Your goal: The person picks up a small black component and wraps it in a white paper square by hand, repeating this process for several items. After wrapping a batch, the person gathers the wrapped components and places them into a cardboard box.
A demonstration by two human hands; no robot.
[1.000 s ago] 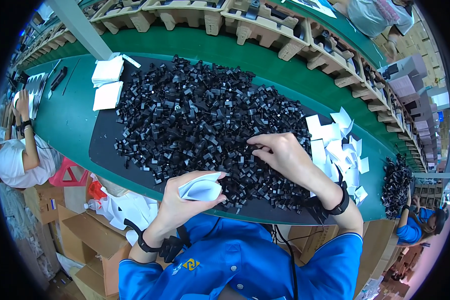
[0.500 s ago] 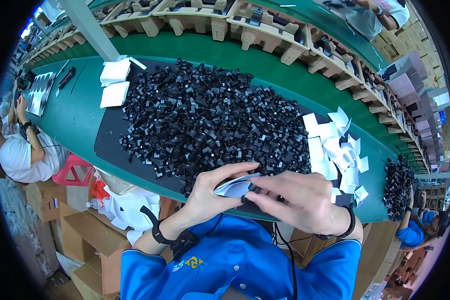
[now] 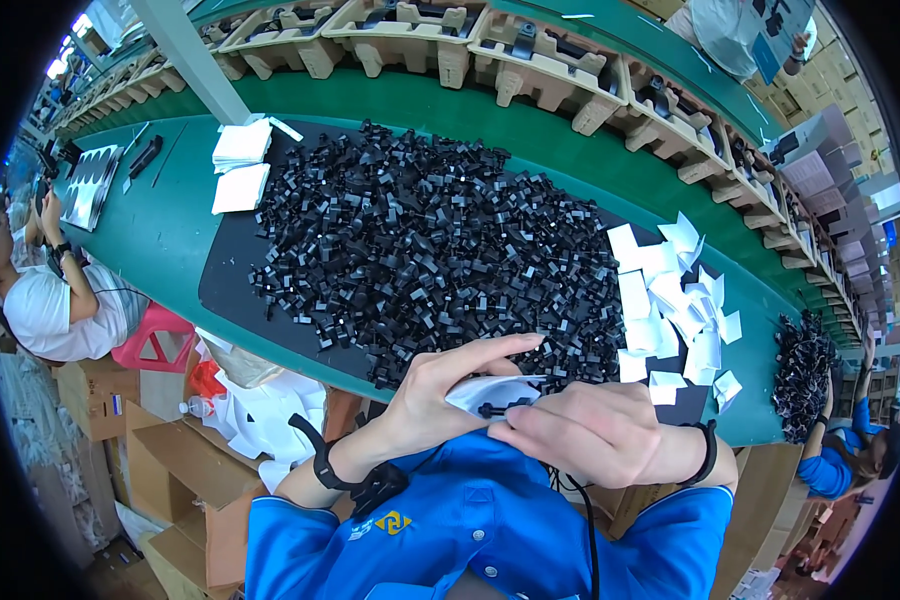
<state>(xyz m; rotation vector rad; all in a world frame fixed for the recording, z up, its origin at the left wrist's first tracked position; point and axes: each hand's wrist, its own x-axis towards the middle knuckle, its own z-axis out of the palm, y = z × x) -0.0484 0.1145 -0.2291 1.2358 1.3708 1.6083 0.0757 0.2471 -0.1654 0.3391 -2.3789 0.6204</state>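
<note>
My left hand (image 3: pixel 432 392) holds a small white paper packet (image 3: pixel 470 394), its thumb and fingers curved round it so that its mouth gapes. Into that opening reaches a small black plastic part (image 3: pixel 495 409), pinched by its right end in my right hand (image 3: pixel 600 428). Part of the black piece lies against the paper's inner face; its other end is hidden by my fingers. Just beyond both hands spreads a big heap of similar black parts (image 3: pixel 440 250) on a dark mat (image 3: pixel 232 275).
Stacked white packets (image 3: pixel 240 188) stand left of the heap; loose white packets (image 3: pixel 670 310) lie scattered on its right. Moulded pulp trays (image 3: pixel 550 75) line the far side. Co-workers sit at left (image 3: pixel 75 300) and right (image 3: pixel 850 455). Open cardboard boxes (image 3: pixel 195 465) are below the bench's left edge.
My right hand has brought the black part leftward and down into the packet's mouth. The packet is now tilted wider toward me. The whole view has shifted slightly.
</note>
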